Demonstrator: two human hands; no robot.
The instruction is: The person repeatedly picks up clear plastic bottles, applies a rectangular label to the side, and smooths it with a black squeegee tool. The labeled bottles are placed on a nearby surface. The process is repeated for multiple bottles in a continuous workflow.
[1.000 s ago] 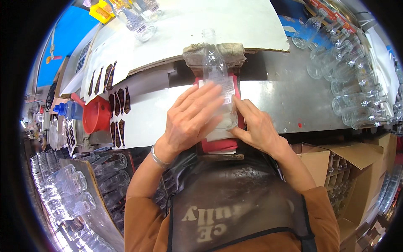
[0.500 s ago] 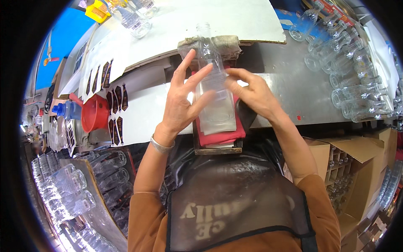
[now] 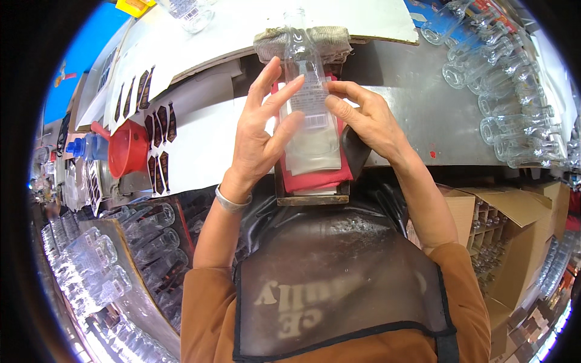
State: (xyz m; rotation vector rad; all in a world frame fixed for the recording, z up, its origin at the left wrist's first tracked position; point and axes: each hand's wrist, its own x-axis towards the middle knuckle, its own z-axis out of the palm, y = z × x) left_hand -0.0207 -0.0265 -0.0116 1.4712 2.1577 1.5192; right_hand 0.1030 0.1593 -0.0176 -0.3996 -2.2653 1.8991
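Observation:
A clear glass bottle lies on its back in front of me, neck pointing away. A printed label shows on its body. The neck rests on a folded grey cloth; the body lies over a pale sheet and a red cloth on a narrow wooden stand. My left hand, fingers spread, hovers over the bottle's left side. My right hand is at its right side, with index finger and thumb apart and their tips by the label's edge. Whether these tips touch the glass is unclear.
On the left, dark tie-shaped labels lie in rows beside a red plastic pan. Clear bottles line the right of the metal table. An open cardboard box with dividers stands lower right; crates of bottles stand lower left.
The view has shifted, so the scene sits slightly higher. The bottle's label, blurred before, is now sharp. Both hands stay around the bottle, nearly in the same pose.

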